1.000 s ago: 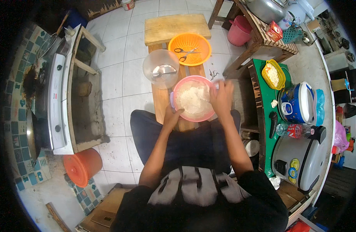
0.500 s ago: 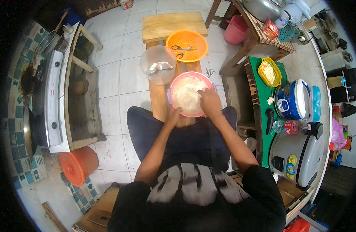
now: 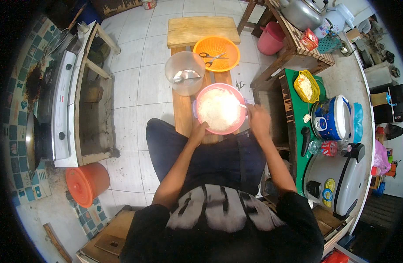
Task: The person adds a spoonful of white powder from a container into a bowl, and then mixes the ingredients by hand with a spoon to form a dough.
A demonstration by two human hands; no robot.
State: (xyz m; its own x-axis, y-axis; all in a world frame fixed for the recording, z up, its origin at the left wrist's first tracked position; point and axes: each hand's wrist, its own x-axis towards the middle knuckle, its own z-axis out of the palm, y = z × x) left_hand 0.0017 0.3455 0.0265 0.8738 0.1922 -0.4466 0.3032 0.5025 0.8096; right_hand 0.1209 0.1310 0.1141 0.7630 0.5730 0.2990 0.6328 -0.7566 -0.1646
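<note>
A pink bowl with lilac handles stands on the wooden bench before me, holding pale flour-like powder. My left hand is closed on its near left rim, thumb over the edge. At the right rim, my right hand grips a thin, pale utensil that reaches over the powder; its far end is lost in glare. Behind the bowl to the left is a translucent tub with white residue and what looks like a spoon inside. An orange basket farther back carries scissors.
The wooden bench runs between my knees. On the left are a stove and a lidded orange bucket. To the right, a green surface bears a yellow basket, a blue-white cooker, a bottle and a large grey cooker.
My right hand has moved right, from over the powder to the bowl's right rim, and the pale utensil now shows. My left hand stays at the rim. The view has shifted slightly.
</note>
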